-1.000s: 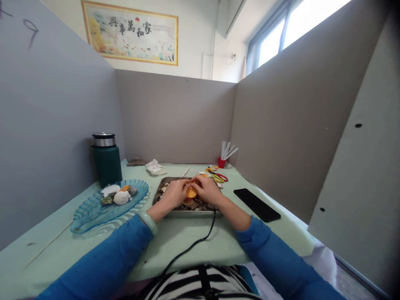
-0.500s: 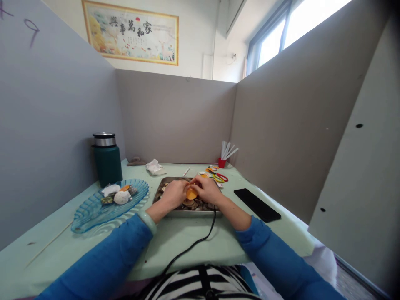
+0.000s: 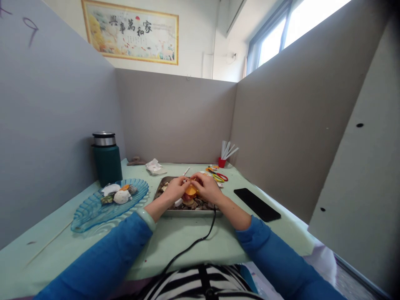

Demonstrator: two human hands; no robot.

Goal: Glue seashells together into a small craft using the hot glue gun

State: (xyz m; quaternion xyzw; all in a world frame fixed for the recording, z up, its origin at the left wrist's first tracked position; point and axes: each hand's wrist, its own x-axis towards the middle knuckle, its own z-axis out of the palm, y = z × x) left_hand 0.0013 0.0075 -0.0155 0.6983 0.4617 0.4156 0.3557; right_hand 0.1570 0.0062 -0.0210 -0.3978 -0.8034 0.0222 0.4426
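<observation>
Over the metal tray (image 3: 190,214), my left hand (image 3: 173,191) and my right hand (image 3: 206,190) come together, fingers pinched round an orange shell-like piece (image 3: 191,190). Both fingertips meet at its upper edge and hide part of it. By the left fingertips a small whitish bit shows, too small to name. Beneath the hands, the tray holds many brown and pale shells or pebbles (image 3: 196,204). A black cable (image 3: 200,240) runs from the right wrist area down to the table's front edge.
On the left, a blue shell-shaped plate (image 3: 90,212) bears several shells, with a green flask (image 3: 107,164) behind it and a thin stick (image 3: 48,243) in front. Scissors (image 3: 221,177), a red cup of white sticks (image 3: 222,162) and a black phone-like slab (image 3: 257,204) lie right. Grey partitions (image 3: 175,116) surround the table.
My left hand has shifted slightly and its fingers have turned at the orange piece, uncovering more of the tray's contents. My right hand stays nearly in place.
</observation>
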